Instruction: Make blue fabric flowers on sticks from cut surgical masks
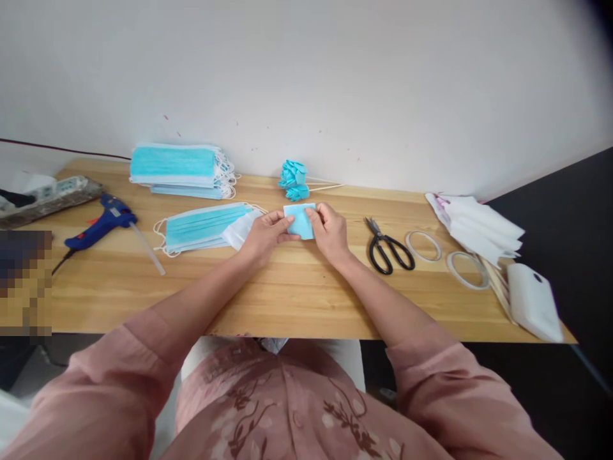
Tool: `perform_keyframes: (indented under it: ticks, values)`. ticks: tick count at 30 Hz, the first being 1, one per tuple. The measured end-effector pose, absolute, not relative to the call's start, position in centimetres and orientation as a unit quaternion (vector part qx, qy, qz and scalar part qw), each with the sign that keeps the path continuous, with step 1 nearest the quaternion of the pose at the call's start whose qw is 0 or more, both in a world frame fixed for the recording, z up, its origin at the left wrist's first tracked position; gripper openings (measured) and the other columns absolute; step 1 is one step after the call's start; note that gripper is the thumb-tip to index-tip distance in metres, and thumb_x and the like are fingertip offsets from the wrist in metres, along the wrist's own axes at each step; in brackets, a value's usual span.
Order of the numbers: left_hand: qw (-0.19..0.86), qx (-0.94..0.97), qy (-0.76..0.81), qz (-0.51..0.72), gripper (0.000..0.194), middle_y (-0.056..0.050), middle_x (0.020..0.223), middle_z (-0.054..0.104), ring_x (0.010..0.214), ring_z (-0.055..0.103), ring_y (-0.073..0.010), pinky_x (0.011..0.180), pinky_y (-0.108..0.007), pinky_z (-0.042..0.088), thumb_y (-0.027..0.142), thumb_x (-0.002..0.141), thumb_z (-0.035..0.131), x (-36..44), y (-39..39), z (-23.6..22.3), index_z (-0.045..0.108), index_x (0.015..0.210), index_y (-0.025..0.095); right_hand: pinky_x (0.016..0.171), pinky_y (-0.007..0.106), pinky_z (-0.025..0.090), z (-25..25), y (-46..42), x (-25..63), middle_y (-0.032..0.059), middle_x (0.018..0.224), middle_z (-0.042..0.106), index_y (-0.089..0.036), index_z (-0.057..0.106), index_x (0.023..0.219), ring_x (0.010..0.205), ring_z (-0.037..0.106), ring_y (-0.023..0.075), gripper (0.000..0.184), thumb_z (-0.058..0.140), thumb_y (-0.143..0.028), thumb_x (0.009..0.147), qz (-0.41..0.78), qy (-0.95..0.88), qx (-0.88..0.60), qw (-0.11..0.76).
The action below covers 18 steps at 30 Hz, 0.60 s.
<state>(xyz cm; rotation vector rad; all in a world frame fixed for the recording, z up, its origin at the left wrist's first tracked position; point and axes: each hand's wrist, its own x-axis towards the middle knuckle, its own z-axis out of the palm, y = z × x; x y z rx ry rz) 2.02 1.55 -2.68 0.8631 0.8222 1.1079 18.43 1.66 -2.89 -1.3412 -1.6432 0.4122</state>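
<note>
Pale-blue fabric square (pixel 301 223), pinched at opposite edges by the left hand (pixel 272 231) and right hand (pixel 329 231) over the worktop (pixel 292 287), looks feather-light, soft and easily creased. Gentle fingertip holds along its side edges should suit it.

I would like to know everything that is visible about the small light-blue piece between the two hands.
The light-blue piece is small, flat and roughly square, paler along its top edge. It looks like thin, soft, cloth-like sheet; whether it is folded or layered cannot be told. The left hand pinches it at its left side, the right hand at its upper right. It is held over the wooden table, in front of the blue flowers.
</note>
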Motion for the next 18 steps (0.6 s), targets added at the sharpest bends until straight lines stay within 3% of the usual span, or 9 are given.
perform_keyframes:
  ticks: [7, 12, 18]
  values:
    - [0.662, 0.395, 0.378, 0.512, 0.040, 0.003, 0.069, 0.059, 0.065, 0.060, -0.0085, 0.073, -0.030, 0.064, 0.040, 0.066, 0.089, 2.0, 1.5, -2.3, 0.060, 0.067, 0.013, 0.063, 0.028, 0.032, -2.5, 1.6, 18.1, -0.0038, 0.060, 0.042, -0.024, 0.042, 0.068, 0.058, 0.039, 0.0137, 0.039, 0.051, -0.049, 0.096, 0.161, -0.663, -0.549, 0.482]
    - [0.650, 0.400, 0.377, 0.524, 0.044, 0.003, 0.068, 0.059, 0.064, 0.060, -0.0090, 0.068, -0.029, 0.063, 0.043, 0.061, 0.091, 1.9, 1.4, -1.8, 0.060, 0.067, 0.013, 0.061, 0.028, 0.034, -2.2, 1.9, 18.3, -0.0035, 0.060, 0.042, -0.023, 0.042, 0.066, 0.059, 0.040, 0.0131, 0.043, 0.051, -0.053, 0.096, 0.182, -0.663, -0.532, 0.495]
    - [0.639, 0.413, 0.394, 0.516, 0.039, 0.001, 0.071, 0.064, 0.067, 0.064, -0.0111, 0.069, -0.030, 0.063, 0.043, 0.067, 0.088, 1.9, 1.6, -2.3, 0.064, 0.072, 0.012, 0.062, 0.028, 0.045, -1.6, 1.8, 19.4, -0.0006, 0.070, 0.055, -0.024, 0.060, 0.083, 0.066, 0.054, 0.0156, 0.047, 0.048, -0.068, 0.093, 0.315, -0.633, -0.492, 0.508]
